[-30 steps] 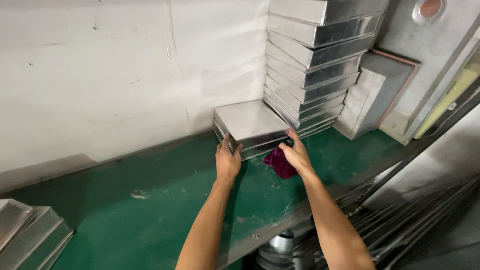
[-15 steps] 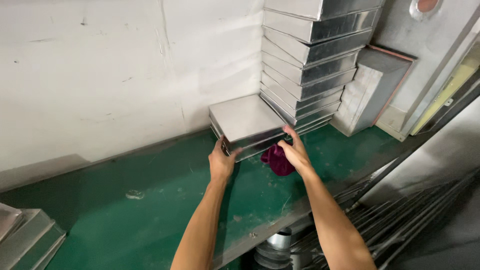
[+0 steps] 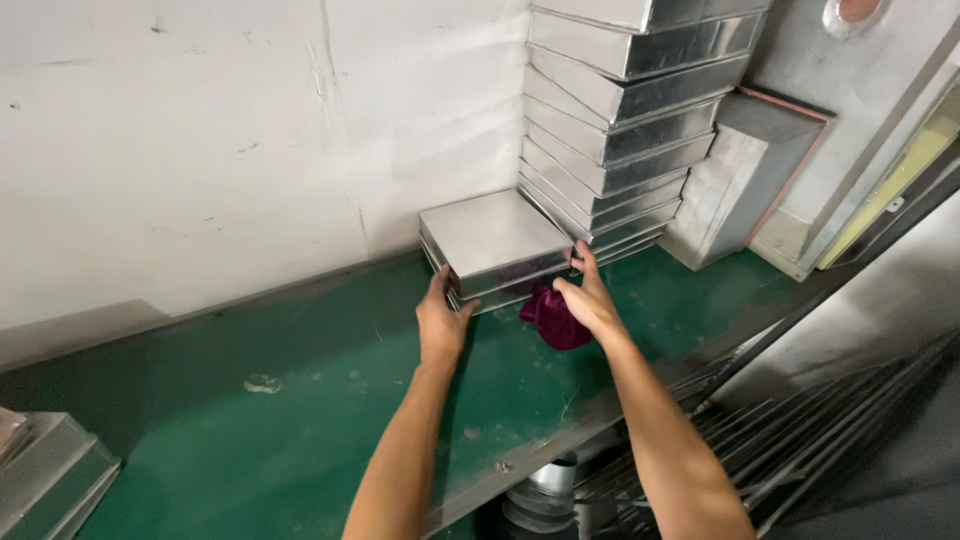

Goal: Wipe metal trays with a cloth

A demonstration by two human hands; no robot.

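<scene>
Shiny sheet-metal trays (image 3: 495,245), a short stack of two or three, sit on the green table (image 3: 280,440) close against the white wall (image 3: 200,150). Left hand (image 3: 442,325) presses on the stack's near left corner, fingers curled up over the edge, grip narrow and closed on the tray rim. Right hand (image 3: 590,300) is at the near right corner, thumb and fingers on the tray edge, with a dark maroon rag (image 3: 553,318) bunched under the palm; grip looks closed on rag plus tray, though the fingertips are partly hidden. Two hands on opposite corners look like a way to keep the stack square and level; rag probably cushions the palm against the sharp metal edge. Just right of the short stack, touching or nearly so, a tall pile of like trays (image 3: 625,110) leans tilted against the wall, each resting on the one below. Further right a flat grey panel with reddish rim (image 3: 745,180) stands propped in the corner. Far left, bottom, more metal trays (image 3: 50,475) lie on the table, well apart. Metal rods (image 3: 800,440) below the table edge.
</scene>
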